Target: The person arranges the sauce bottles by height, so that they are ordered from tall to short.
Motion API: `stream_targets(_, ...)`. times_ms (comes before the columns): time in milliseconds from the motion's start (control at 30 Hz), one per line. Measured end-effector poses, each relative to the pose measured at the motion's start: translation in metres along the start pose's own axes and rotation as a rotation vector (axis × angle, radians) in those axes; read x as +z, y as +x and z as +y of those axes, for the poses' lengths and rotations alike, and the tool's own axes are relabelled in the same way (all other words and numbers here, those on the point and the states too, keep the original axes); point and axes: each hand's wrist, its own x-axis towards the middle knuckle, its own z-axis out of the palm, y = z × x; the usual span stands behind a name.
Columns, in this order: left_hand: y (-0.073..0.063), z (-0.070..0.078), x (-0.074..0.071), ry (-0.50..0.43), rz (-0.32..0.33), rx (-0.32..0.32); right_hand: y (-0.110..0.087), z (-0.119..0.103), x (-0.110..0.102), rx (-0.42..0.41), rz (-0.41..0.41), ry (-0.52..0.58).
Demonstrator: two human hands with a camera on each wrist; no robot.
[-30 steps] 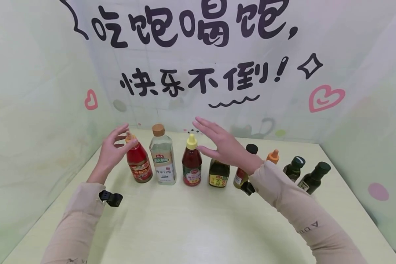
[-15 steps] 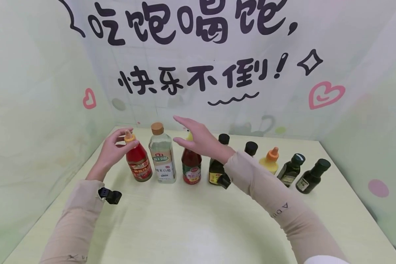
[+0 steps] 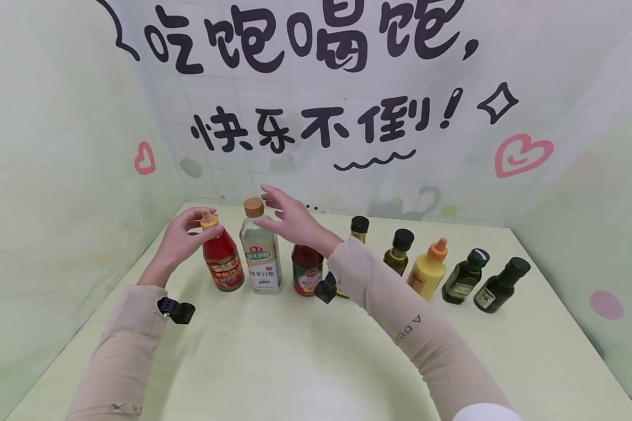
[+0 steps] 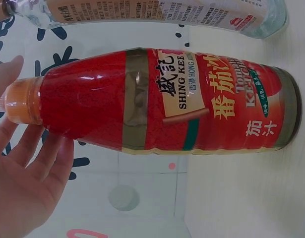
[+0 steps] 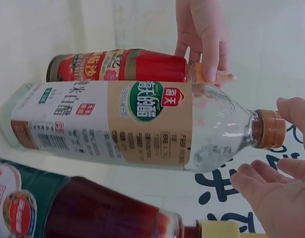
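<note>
In the head view, the red ketchup bottle (image 3: pixel 223 263) stands on the table (image 3: pixel 295 356) toward eight o'clock from centre, with the clear bottle (image 3: pixel 264 260) at its three o'clock. The left hand (image 3: pixel 184 237) is at the orange cap (image 4: pixel 23 101), thumb in front and fingers bent behind; the left wrist view shows the thumb tip out past the cap's edge, so I cannot tell whether the fingers are clamped. Only that view makes the printed "SHING KEE" easily legible. The right hand (image 3: pixel 295 221) hangs at four o'clock from the brown cap (image 5: pixel 271 130); the right wrist view reveals thumb and fingers well apart, the thumb tip right by the cap, contact uncertain. That camera also catches the pale yellow cap (image 5: pixel 219 229) of the dark red bottle (image 3: pixel 308 269), covered by the hand in the head view, which alone takes in the yellow squeeze bottle (image 3: pixel 428 275) toward four o'clock.
</note>
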Motion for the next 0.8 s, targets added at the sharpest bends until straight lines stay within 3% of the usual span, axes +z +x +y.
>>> stream_targets(133, -0.002, 0.008, -0.001, 0.005, -0.004, 0.018, 0.004, -0.001, 0.006, 0.012, 0.018, 0.014)
stream_targets(400, 0.000, 0.008, -0.002, 0.035, -0.012, 0.025, 0.009, 0.003, 0.019, -0.002, 0.087, 0.052)
stream_targets(600, 0.001, 0.008, -0.001, 0.033, -0.039, 0.008, 0.009, 0.008, 0.023, -0.042, 0.117, 0.017)
stream_targets(800, 0.011, -0.017, -0.001, 0.031, -0.045, 0.004, 0.007, 0.009, 0.023, -0.054, 0.106, 0.006)
